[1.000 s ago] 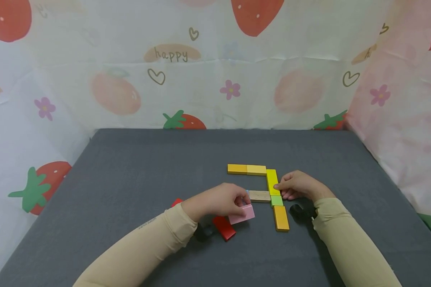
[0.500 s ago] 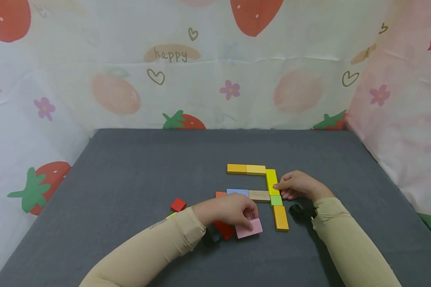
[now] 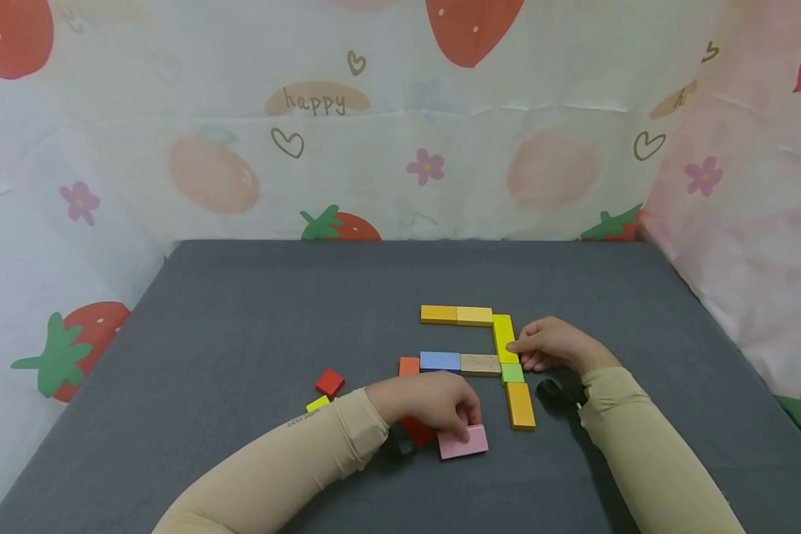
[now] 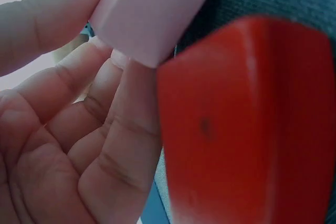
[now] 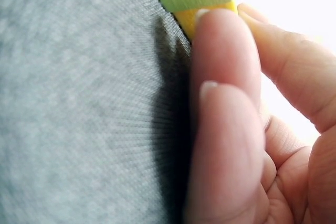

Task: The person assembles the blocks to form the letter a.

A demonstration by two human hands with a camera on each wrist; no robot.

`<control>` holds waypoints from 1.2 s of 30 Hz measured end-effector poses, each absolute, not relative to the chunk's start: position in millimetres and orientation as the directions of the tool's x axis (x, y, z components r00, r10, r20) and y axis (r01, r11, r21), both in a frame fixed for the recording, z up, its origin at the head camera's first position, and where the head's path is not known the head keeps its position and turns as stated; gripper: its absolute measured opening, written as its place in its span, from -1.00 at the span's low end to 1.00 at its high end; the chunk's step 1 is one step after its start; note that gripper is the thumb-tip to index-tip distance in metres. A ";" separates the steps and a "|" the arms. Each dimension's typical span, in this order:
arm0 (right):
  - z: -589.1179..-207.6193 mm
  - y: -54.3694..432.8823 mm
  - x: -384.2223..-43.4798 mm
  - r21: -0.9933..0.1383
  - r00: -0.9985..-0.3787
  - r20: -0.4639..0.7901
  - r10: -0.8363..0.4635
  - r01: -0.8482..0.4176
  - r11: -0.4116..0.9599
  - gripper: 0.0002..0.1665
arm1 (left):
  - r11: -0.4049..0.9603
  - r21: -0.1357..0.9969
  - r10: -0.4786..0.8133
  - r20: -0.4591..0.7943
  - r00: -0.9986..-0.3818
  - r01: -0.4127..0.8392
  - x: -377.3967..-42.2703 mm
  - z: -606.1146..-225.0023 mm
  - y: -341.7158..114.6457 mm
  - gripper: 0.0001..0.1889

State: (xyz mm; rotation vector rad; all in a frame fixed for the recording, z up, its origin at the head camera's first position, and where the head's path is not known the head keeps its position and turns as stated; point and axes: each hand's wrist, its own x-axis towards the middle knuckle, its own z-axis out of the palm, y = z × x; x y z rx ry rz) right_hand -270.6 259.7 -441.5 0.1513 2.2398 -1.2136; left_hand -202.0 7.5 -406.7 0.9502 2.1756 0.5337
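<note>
My left hand [image 3: 430, 400] pinches a pink wooden block [image 3: 466, 445] between thumb and fingers, low over the dark cloth or on it; I cannot tell which. A red block [image 4: 220, 129] lies beside that hand, partly hidden by it in the head view. At the right, the thumb of my right hand [image 3: 564, 345] lies on top of a long yellow block [image 3: 503, 334] while its curled fingers are against the block's side. Touching that block's near end is a small green block [image 3: 512, 372], with an orange-yellow block [image 3: 521, 406] below it.
Two yellow-orange blocks [image 3: 457, 316] form the far row. A natural wood block [image 3: 480, 364], a blue block [image 3: 440, 361] and an orange block [image 3: 409, 366] run left from the green one. Left lie a red block [image 3: 330, 382] and a yellow-green block [image 3: 317, 403]. Printed cloth [image 3: 387, 170] surrounds the table.
My left hand has carried the pink block toward the near side and slightly right. This uncovers the blue, orange and left-hand blocks. My right hand stays at the yellow block.
</note>
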 end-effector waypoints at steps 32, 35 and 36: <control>-444.4 260.6 -272.6 -0.728 -0.822 -0.549 -0.154 0.379 0.571 -0.74 | 0.648 0.592 0.760 -0.460 -0.459 0.479 -202.3 -410.4 9.2 -0.89; -444.3 260.6 -272.5 -0.729 -0.821 -0.549 -0.158 0.378 0.571 -0.74 | 0.635 0.603 0.771 -0.459 -0.440 0.483 -203.3 -410.9 9.1 -0.87; -444.1 260.5 -272.4 -0.729 -0.821 -0.549 -0.159 0.377 0.571 -0.74 | 0.631 0.604 0.775 -0.458 -0.435 0.487 -203.5 -411.1 9.2 -0.86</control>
